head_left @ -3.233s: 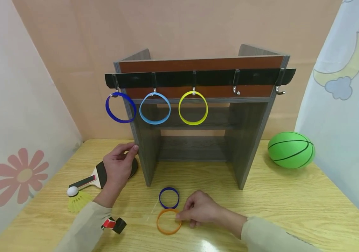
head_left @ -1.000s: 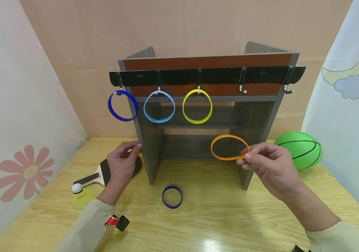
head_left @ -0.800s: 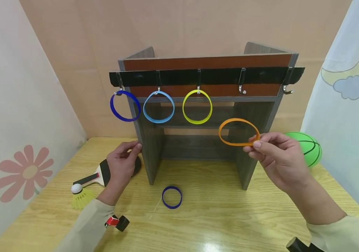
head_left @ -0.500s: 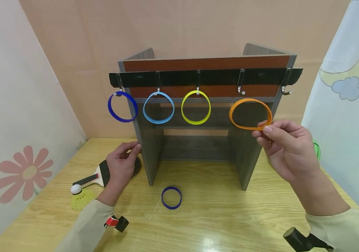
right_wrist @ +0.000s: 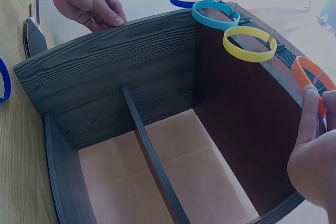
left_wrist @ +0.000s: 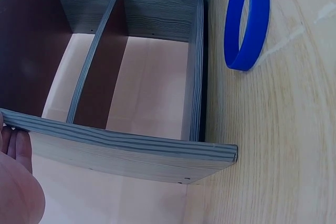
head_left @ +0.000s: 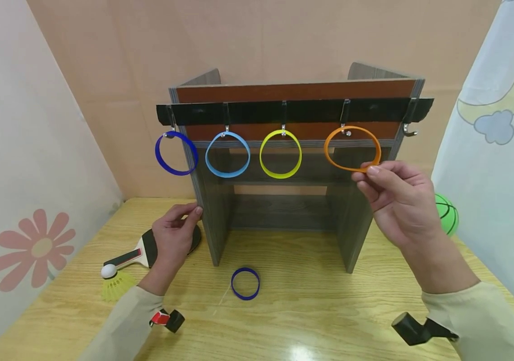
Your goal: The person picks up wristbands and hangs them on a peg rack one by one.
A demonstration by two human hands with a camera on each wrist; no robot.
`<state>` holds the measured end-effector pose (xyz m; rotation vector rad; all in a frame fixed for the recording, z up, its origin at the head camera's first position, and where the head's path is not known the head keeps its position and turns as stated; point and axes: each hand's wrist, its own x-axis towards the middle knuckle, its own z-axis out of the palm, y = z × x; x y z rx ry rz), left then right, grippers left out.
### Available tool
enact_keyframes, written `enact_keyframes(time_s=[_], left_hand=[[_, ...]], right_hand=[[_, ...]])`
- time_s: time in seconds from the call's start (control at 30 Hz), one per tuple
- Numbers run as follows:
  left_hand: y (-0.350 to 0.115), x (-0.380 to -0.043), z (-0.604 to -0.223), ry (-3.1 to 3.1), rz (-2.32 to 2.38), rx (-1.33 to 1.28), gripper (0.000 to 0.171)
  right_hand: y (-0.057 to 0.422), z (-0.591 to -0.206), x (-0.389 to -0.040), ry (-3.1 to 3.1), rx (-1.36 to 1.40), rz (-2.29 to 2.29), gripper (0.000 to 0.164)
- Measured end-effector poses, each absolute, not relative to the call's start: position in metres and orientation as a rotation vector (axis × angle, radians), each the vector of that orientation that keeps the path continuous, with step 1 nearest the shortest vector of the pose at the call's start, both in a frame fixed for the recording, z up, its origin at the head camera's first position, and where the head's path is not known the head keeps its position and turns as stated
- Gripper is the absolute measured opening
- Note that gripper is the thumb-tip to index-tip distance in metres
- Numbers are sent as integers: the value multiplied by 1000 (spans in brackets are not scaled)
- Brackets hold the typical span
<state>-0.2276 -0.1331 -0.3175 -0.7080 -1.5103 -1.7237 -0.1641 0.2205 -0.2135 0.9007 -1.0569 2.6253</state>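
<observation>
My right hand (head_left: 403, 205) pinches an orange silicone wristband (head_left: 326, 149) between thumb and fingers at its lower right. The band's upper part is at the fourth metal hook (head_left: 346, 132), whose tip shows inside the loop. In the right wrist view the hook's prong also stands within the orange wristband (right_wrist: 299, 72). Dark blue (head_left: 195, 155), light blue (head_left: 227, 175) and yellow (head_left: 281, 176) wristbands hang from the three hooks further left. My left hand (head_left: 173, 233) grips the front edge of the grey wooden shelf's (head_left: 207, 220) left panel, fingertips partly hidden behind it.
Another dark blue wristband (head_left: 232, 284) lies on the table before the shelf. The fifth hook (head_left: 410, 131) at the far right is bare. A table tennis bat (head_left: 123, 258) and a yellow shuttlecock (head_left: 117, 286) lie at left; a green ball (head_left: 447, 215) sits behind my right wrist.
My right hand took the orange wristband off the table and raised it to the fourth hook, lately shifting slightly up and left so the loop surrounds the hook tip. The left hand stayed put.
</observation>
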Motion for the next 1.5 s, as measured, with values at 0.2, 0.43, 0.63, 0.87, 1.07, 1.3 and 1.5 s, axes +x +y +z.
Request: enact_keyframes(time_s=[0.2, 0.43, 0.63, 0.87, 1.07, 1.3, 1.5], left_hand=[[-133, -227, -318, -1520, -1729, -693, 8], [-134, -227, -318, -1531, -1718, -691, 7], [-136, -234, -325, -1503, -1745, -705, 8], [-140, -244, -336, -1508, -1733, -703, 9], [-139, -242, -334, -1516, -1733, -703, 10], [-137, -238, -330, -1519, -1731, -694, 9], [-134, -231, -322, -1493, -1747, -725, 8]], right_hand=[[221, -217, -167, -1044, 881, 2656, 22], [217, -221, -169, -1045, 804, 2625, 19], [212, -224, -169, -1113, 746, 2571, 16], [210, -236, -170, -1183, 724, 2524, 14], [205, -257, -170, -1265, 747, 2492, 16], [193, -283, -168, -1515, 657, 2441, 19], [181, -306, -168, -1756, 540, 2398, 15]])
